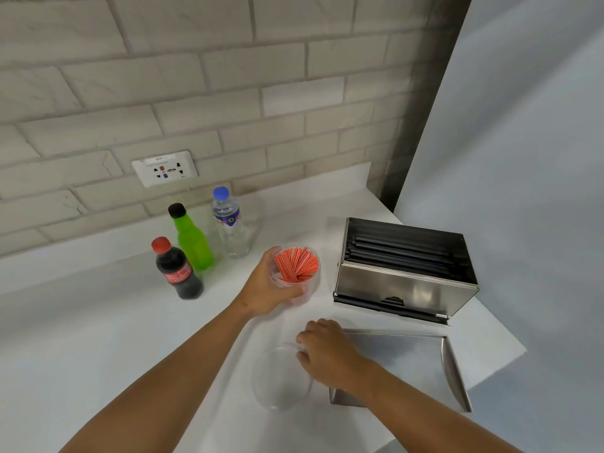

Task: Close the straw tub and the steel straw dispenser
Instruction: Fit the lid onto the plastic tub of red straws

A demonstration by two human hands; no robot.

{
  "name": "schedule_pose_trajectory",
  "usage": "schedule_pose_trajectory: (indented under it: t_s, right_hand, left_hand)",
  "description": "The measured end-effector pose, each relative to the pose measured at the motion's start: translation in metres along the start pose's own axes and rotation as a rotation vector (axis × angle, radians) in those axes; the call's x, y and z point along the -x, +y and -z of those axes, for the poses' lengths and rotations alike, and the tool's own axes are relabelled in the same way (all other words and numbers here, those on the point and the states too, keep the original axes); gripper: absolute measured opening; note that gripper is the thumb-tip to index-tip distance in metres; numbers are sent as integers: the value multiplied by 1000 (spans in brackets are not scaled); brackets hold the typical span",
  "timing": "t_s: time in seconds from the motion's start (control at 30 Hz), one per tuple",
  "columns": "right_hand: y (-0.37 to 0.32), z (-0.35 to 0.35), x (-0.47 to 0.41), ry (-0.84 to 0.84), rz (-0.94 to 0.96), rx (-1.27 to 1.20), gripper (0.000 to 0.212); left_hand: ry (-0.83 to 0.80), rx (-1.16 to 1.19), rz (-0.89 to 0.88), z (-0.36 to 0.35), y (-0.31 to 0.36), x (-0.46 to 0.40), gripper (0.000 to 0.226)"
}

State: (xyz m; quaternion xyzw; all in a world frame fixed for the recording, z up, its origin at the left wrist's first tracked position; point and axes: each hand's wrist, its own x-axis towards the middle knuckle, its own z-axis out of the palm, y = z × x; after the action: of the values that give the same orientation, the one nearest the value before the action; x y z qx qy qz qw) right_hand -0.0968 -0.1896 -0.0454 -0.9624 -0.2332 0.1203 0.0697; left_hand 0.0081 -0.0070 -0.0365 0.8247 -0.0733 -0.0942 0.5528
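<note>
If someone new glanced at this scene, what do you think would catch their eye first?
Probably the clear tub packed with bright red straws, held by the left hand at the middle of the white counter. Next, the open steel dispenser full of black straws to its right, with its steel lid lying in front. The right hand rests on the edge of a clear round lid nearby.
</note>
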Motion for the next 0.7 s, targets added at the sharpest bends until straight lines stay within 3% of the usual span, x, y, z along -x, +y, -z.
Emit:
schedule_pose_trajectory:
  t_s: [0.3, 0.7]
  right_hand:
    - [-10, -1, -1, 114, 34, 25, 33]
    - [21, 62, 56, 257, -165, -652, 11]
  left_hand:
    - [63, -94, -162, 16, 33, 25, 93]
    - [76, -82, -290, 13, 83, 64, 101]
